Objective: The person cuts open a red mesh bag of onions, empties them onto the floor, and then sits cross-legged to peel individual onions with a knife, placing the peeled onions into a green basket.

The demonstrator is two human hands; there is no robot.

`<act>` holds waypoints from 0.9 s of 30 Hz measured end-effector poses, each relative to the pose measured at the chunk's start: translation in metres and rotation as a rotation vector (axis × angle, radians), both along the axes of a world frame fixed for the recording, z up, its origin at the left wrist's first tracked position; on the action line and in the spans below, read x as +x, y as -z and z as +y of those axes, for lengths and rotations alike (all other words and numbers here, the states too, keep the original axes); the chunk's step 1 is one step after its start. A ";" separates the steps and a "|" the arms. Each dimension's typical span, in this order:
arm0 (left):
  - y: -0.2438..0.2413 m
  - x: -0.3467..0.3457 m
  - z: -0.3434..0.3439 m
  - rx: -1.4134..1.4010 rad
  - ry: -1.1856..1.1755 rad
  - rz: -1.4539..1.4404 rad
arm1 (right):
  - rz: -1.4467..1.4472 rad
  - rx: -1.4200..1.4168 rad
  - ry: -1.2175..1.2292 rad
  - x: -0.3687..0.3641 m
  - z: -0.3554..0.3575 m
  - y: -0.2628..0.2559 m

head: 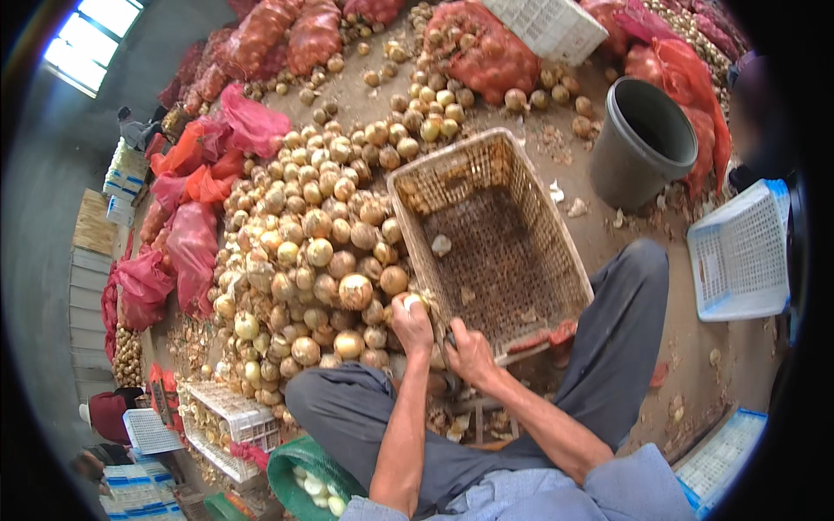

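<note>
My left hand (413, 325) grips an onion (414, 301) at the near left edge of a dirty plastic crate (399, 215). Just to its right, my right hand (470, 352) is closed around a dark handle (451, 338); the rest of that tool cannot be made out. A large heap of unpeeled onions (319, 253) lies left of the crate and reaches my left knee. Inside the crate are a pale onion piece (441, 245) and some scraps of skin. A green container (280, 465) with peeled onions (314, 485) stands by my left leg.
A grey bucket (612, 163) stands beyond the crate at the right. White and blue crates (739, 254) lie at the far right. Red mesh sacks (482, 55) of onions line the back and left. An overturned white crate (225, 413) sits at lower left; other people (111, 415) are farther left.
</note>
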State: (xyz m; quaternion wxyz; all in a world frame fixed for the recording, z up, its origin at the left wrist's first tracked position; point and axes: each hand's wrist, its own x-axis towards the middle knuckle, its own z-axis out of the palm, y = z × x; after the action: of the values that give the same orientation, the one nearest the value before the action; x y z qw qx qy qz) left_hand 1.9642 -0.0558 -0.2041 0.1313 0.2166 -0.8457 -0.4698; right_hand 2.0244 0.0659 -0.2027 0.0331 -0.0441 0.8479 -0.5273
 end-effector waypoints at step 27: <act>0.026 -0.001 -0.025 0.309 -0.174 -0.014 | -0.240 0.471 -0.035 0.003 0.062 0.000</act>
State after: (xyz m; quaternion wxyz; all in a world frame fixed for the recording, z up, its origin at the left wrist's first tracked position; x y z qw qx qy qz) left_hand 1.9631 -0.0806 -0.2298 0.1305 0.3099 -0.7424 -0.5795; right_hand 2.0270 0.1275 -0.2027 0.1518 0.0132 0.9363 -0.3165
